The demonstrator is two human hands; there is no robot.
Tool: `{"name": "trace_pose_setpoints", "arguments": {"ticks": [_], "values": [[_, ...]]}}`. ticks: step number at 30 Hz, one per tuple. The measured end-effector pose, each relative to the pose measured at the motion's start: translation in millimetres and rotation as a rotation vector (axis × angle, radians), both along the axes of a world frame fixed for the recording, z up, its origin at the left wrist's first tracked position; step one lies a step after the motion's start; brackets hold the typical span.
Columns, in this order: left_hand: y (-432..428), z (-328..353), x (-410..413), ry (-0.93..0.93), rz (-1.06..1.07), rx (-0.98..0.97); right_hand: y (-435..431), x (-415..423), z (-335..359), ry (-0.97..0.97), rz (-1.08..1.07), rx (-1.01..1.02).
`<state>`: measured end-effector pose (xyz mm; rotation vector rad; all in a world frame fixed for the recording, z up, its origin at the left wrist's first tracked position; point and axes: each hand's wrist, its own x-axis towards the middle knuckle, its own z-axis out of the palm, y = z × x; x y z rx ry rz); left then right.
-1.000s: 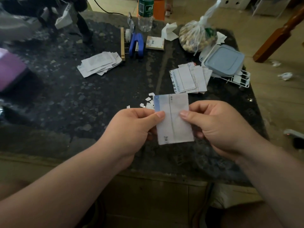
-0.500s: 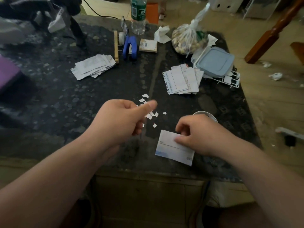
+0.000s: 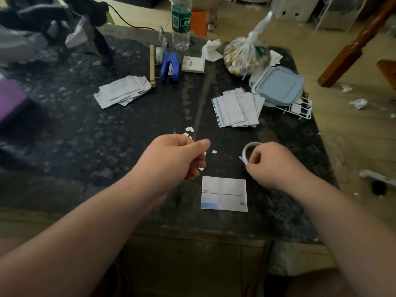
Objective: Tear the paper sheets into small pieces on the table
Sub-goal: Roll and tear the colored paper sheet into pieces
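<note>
A white paper sheet (image 3: 224, 192) with a blue corner and a printed line lies flat near the table's front edge, and neither hand touches it. My left hand (image 3: 177, 156) hovers just left of it, fingers curled and thumb pressed on the forefinger, pinching what looks like a tiny paper scrap. Small torn pieces (image 3: 189, 129) are scattered under and beyond that hand. My right hand (image 3: 272, 163) is to the right of the sheet. Its fingers curl on a white ring-shaped roll (image 3: 249, 146), and a short white strip sticks out at the fingertips.
Two stacks of paper sheets lie farther back, one at left (image 3: 123, 91) and one at right (image 3: 236, 109). Behind them are a blue stapler (image 3: 170, 67), a water bottle (image 3: 181, 22), a tied bag (image 3: 246, 54), a grey-blue lidded box (image 3: 279, 85) on a wire rack, and a small notepad (image 3: 193, 64).
A second ago both hands held the sheet upright. My right hand laid it flat on the table and moved right to the white ring. My left hand stayed curled over the scraps.
</note>
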<state>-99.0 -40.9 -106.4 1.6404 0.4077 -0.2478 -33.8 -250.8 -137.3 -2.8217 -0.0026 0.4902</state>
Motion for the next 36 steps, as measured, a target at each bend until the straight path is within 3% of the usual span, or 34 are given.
{"name": "trace_pose_setpoints", "arguments": {"ticks": [5,9,13,22,27,36], "values": [[-8,0,-3,-0.058,-0.068,0.105,11,-23,30,-0.157,0.088,0.459],[-11,3,-9,-0.159,-0.075,-0.010,20,-39,42,-0.142,0.134,0.827],[-12,8,-15,-0.251,-0.033,-0.128,20,-42,42,-0.083,0.159,1.027],[-15,8,-18,-0.234,-0.005,-0.355,27,-51,45,-0.007,0.147,1.224],[-16,13,-20,-0.261,0.006,-0.380,35,-54,47,0.070,0.047,1.311],[-14,8,-20,-0.244,0.071,-0.427,49,-57,52,0.011,-0.003,1.355]]}}
